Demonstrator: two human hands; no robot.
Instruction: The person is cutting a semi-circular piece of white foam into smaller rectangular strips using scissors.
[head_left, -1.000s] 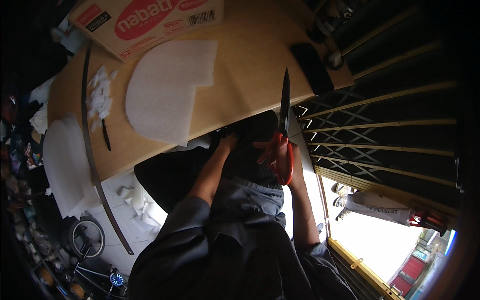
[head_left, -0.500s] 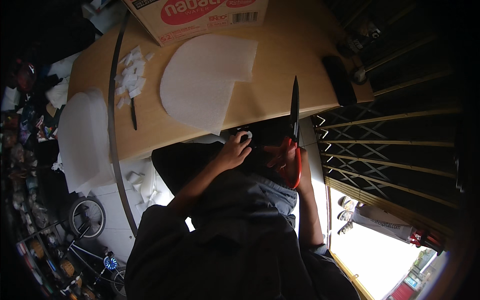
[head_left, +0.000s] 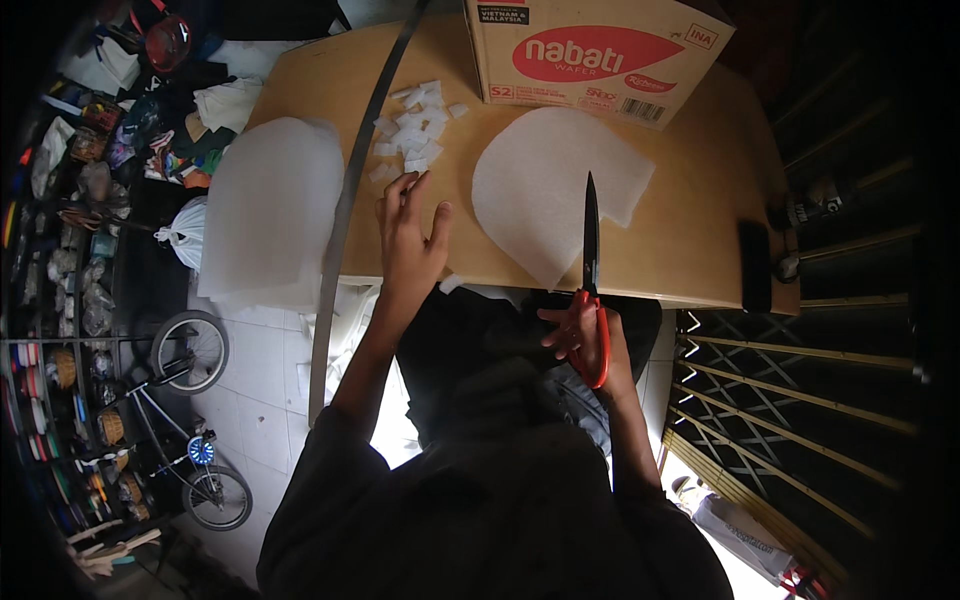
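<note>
The right hand (head_left: 583,335) grips red-handled scissors (head_left: 591,262) at the near edge of the desk (head_left: 700,190), fingers (head_left: 556,340) curled through the loops; the dark blades are pressed together and point away, lying over the white foam sheet (head_left: 545,180). That sheet — rounded, with a notch cut from its far right side — lies flat on the desk, its near tip close to the near edge. The left hand (head_left: 408,240) rests flat on the desk near that edge, fingers (head_left: 400,195) spread and holding nothing, just short of a heap of small white foam scraps (head_left: 412,128). A metal strip (head_left: 345,210) runs across the desk beside the hand — beyond it, another foam sheet (head_left: 268,205) overhangs the left edge. A cardboard box (head_left: 590,50) stands at the far edge.
</note>
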